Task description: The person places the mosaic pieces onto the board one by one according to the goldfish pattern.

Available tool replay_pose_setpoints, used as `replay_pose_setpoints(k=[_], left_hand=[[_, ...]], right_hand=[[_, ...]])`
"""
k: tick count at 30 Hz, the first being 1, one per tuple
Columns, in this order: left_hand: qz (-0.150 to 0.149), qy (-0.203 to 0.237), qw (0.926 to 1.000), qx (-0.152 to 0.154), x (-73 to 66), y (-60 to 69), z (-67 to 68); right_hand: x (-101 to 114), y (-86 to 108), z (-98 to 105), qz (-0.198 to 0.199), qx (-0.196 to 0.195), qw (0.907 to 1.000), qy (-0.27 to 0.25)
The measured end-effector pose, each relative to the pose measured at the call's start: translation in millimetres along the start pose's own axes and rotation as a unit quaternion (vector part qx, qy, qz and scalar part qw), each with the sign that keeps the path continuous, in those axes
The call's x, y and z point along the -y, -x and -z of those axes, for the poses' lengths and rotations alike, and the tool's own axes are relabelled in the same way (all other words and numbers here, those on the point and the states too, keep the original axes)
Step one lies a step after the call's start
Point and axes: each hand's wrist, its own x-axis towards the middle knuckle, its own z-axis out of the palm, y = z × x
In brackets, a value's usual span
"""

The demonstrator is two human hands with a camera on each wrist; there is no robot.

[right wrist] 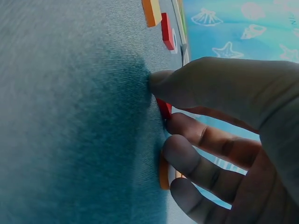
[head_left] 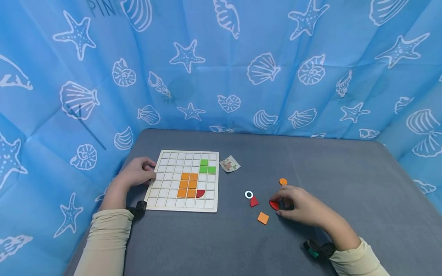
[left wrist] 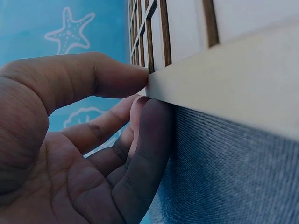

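A pale wooden board [head_left: 170, 191] with a grid of white squares lies on the table. My left hand [head_left: 138, 172] holds its left edge, thumb at the rim and a curled index finger against the side, as the left wrist view shows. Orange squares [head_left: 188, 184], green squares [head_left: 204, 169] and a red quarter-round tile [head_left: 200, 193] sit in the grid. To the right, my right hand [head_left: 304, 205] pinches a red rounded tile [head_left: 274, 205] at the table surface between thumb and index finger. Its fingers partly cover that tile.
Near the right hand lie an orange round tile [head_left: 283, 181], an orange square tile [head_left: 263, 218], a red tile [head_left: 254, 201] and a white ring-like piece [head_left: 249, 194]. A small pattern card [head_left: 230, 164] lies beside the board. A blue curtain [head_left: 207, 76] hangs behind the grey table [head_left: 345, 172].
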Motion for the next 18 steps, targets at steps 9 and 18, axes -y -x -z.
replay_pose_setpoints(k=[9,18], left_hand=[[0.007,0.006,1.0000,0.004,0.5,0.8,-1.4],[0.013,-0.003,0.9999,-0.001,-1.9,0.6,-0.8]], right_hand=[[-10.6,-1.9,-2.4,0.001,-0.008,0.9989,-0.045],[-18.0,-0.2,-4.6,0.001,-0.012,0.9965,-0.082]])
